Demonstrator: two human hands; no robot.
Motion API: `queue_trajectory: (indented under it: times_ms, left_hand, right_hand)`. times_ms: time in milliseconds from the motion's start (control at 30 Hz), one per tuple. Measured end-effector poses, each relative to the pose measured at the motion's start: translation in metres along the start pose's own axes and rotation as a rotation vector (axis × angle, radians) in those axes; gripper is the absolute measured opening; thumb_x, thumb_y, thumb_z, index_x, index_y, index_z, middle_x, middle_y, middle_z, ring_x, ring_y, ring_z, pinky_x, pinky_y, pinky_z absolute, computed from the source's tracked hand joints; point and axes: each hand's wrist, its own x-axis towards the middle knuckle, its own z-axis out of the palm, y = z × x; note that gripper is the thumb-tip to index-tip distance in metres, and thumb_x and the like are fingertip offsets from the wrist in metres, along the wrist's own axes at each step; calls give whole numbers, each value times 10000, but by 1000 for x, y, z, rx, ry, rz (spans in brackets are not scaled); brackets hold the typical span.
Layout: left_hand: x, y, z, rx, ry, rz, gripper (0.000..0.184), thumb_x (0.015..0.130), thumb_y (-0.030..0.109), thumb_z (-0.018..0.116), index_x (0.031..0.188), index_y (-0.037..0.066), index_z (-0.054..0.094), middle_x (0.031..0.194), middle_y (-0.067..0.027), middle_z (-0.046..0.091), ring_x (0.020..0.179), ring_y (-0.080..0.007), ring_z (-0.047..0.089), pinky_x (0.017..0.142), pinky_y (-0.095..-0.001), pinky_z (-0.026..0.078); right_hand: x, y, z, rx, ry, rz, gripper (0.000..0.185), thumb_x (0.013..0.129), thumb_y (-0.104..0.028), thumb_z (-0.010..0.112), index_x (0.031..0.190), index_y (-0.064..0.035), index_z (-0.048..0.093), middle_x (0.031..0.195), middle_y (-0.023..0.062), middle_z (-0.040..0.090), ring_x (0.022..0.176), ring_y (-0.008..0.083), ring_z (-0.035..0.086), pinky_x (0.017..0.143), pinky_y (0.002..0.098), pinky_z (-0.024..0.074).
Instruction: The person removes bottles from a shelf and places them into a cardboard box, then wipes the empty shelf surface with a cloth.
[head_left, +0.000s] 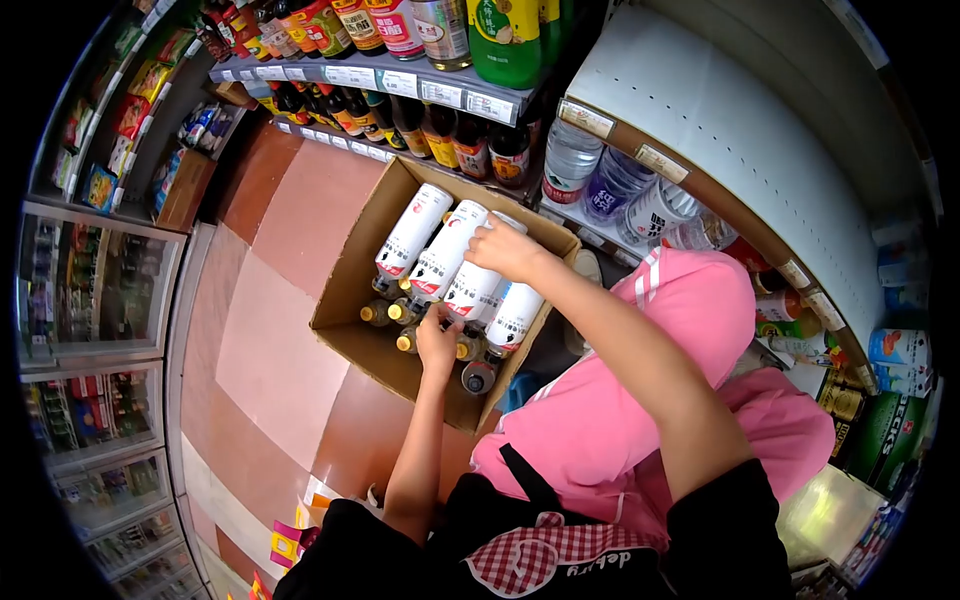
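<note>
An open cardboard box stands on the tiled floor. White cans or bottles with dark print lie in a row across its upper part, over darker bottles with yellow caps. My right hand closes its fingers around the top end of a white can near the middle of the row. At the lower end of that can, my left hand has its fingertips pressed against it, beside the yellow caps.
Shelves of sauce bottles stand behind the box. At the right, large water bottles fill a lower shelf under a white shelf board. Glass-fronted coolers line the left side. Pink trousers show beside the box.
</note>
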Motion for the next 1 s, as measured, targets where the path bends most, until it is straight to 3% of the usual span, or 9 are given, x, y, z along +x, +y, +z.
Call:
queue_trajectory:
  times_ms: [267, 367, 533, 600, 667, 700, 800, 933, 1000]
  left_hand:
    - [-14, 27, -11, 312, -22, 104, 373, 774, 186, 770, 1053, -4, 610, 1016, -180, 655, 943, -393, 625, 792, -481, 498]
    - [-28, 54, -25, 401, -26, 187, 435, 788, 252, 763, 1099, -3, 597, 1059, -183, 599, 986, -424, 580, 810, -502, 492]
    - [-43, 114, -44, 212, 44, 379, 397, 801, 106, 743, 1153, -20, 609, 1121, -202, 610, 982, -386, 575, 811, -475, 481]
    - [-53, 148, -49, 50, 61, 487, 342, 818, 58, 709, 1140, -18, 622, 1068, -167, 638, 901, -313, 592, 744, -398, 485]
    - [-69, 186, -52, -44, -3, 465, 270, 839, 16, 667, 1106, -15, 637, 995, -114, 653, 800, -214, 587, 655, -322, 458]
    - [-81, 209, -50, -107, 5, 556, 219, 857, 1, 651, 1076, 2, 648, 943, -46, 672, 704, -86, 539, 557, -238, 387]
    - [-111, 264, -42, -147, -123, 676, 195, 870, 33, 643, 1061, 1, 666, 907, -42, 664, 694, -102, 544, 580, -254, 399]
    - [-156, 332, -14, -159, -372, 843, 170, 840, 6, 655, 1008, -6, 681, 824, -55, 635, 665, -106, 537, 599, -250, 416]
    - [-166, 353, 15, -114, -514, 1003, 177, 829, 41, 687, 1002, 13, 661, 793, -106, 603, 664, -218, 568, 613, -325, 454]
  right_hand:
    - [-1, -3, -11, 176, 4, 156, 116, 768, -104, 667, 858, -155, 720, 925, 35, 706, 998, 232, 651, 950, 484, 449]
    - [-8, -6, -20, 272, 111, 179, 128, 724, -70, 648, 808, -137, 717, 877, 77, 709, 947, 268, 669, 869, 475, 500]
    - [-31, -7, -72, 458, 290, 254, 152, 710, -74, 634, 853, -80, 683, 824, 115, 685, 864, 306, 679, 759, 433, 539]
    - [-49, -5, -93, 528, 353, 294, 141, 704, -60, 628, 838, -56, 672, 809, 135, 683, 843, 324, 684, 727, 437, 544]
    - [-86, -6, -135, 505, 425, 411, 143, 691, -60, 648, 832, -49, 669, 799, 130, 678, 834, 314, 680, 753, 432, 528]
    - [-113, -5, -159, 546, 414, 465, 137, 697, -75, 669, 833, -56, 663, 826, 111, 679, 857, 297, 670, 793, 420, 504]
    - [-193, -3, -182, 478, 668, 569, 169, 793, -166, 683, 927, -63, 683, 896, 77, 676, 890, 253, 642, 833, 401, 488]
    - [-309, 8, -203, 361, 797, 710, 175, 806, -175, 703, 933, -55, 700, 902, 81, 701, 866, 256, 662, 787, 378, 530]
    - [-360, 8, -217, 347, 838, 895, 164, 813, -165, 711, 936, -56, 712, 893, 93, 705, 839, 263, 669, 761, 374, 537]
